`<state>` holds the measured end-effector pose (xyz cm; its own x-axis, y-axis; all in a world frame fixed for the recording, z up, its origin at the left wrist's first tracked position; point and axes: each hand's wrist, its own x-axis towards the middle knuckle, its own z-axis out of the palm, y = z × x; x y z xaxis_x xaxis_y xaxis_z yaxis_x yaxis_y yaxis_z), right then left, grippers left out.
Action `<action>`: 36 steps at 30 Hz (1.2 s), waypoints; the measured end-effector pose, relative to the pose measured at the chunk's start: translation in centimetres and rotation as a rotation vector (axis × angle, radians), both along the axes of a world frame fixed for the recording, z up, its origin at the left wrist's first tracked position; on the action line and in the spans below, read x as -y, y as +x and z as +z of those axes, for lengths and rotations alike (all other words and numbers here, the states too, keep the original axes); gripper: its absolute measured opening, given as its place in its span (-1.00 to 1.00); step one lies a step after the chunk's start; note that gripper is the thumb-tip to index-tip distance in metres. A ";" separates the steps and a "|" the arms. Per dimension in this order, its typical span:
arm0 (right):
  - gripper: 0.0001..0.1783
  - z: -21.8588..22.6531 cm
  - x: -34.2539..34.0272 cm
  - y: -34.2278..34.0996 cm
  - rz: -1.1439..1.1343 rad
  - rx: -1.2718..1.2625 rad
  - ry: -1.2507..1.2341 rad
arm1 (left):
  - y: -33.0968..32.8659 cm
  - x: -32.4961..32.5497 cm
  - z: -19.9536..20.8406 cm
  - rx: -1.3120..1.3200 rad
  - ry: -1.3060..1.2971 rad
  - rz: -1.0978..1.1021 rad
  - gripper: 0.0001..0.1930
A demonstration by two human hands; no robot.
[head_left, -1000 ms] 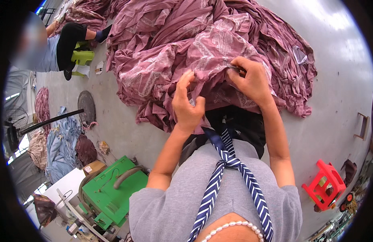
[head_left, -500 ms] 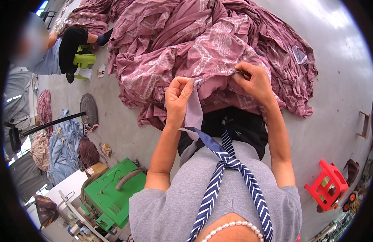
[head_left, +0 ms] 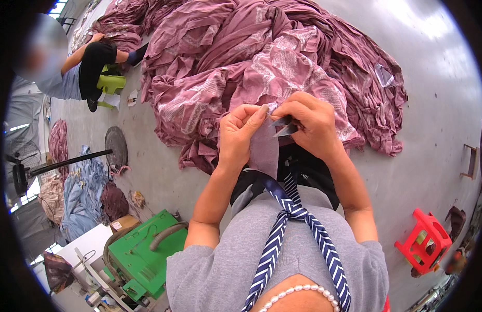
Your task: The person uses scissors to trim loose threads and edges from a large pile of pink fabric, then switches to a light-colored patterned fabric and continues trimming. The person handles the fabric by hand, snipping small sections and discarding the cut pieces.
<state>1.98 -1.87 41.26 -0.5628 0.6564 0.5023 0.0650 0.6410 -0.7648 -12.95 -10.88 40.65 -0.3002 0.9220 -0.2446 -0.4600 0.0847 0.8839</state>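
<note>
A big heap of dusky-pink fabric (head_left: 199, 57) with pale patterned bands spreads over the floor in front of me. My left hand (head_left: 238, 136) is closed, pinching the fabric's edge between thumb and fingers. From that pinch a paler mauve flap (head_left: 264, 150) of the cloth hangs down. My right hand (head_left: 315, 125) is curled around small metal thread snips (head_left: 286, 130), whose blades point left and stand apart. Its thumb and forefinger meet the fabric edge right beside my left fingertips. Most of the snips' handle is hidden in the palm.
At the far left a person (head_left: 69, 62) sits on a green stool (head_left: 112, 83) by more pink cloth. A green machine (head_left: 142, 255) stands at lower left, near blue cloth (head_left: 85, 187) and a fan (head_left: 20, 169). To my right is a red plastic stool (head_left: 424, 242).
My right hand has come left and nearer to me, meeting my left hand at the fabric edge. The snips' blades now show. My left hand has shifted slightly right.
</note>
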 end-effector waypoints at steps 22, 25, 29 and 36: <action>-0.70 0.1 0.8 2.7 -0.139 0.155 -0.201 | -0.1 -0.8 -0.3 0.031 0.017 0.018 -0.87; -0.71 0.2 0.5 2.6 -0.127 0.175 -0.120 | 0.1 -0.8 -0.2 -0.002 0.017 0.013 -0.86; -0.72 0.4 0.2 2.7 -0.123 0.236 0.004 | 0.0 -0.8 0.0 0.003 0.013 0.008 -0.86; -0.75 -0.6 0.8 2.3 -0.127 0.000 -0.368 | -0.3 -1.0 0.3 0.034 0.048 0.007 -0.87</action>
<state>4.29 -2.71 40.63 -0.4656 0.8572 0.2201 0.1260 0.3103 -0.9422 -13.24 -9.92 40.91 -0.2991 0.9308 -0.2100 -0.4899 0.0391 0.8709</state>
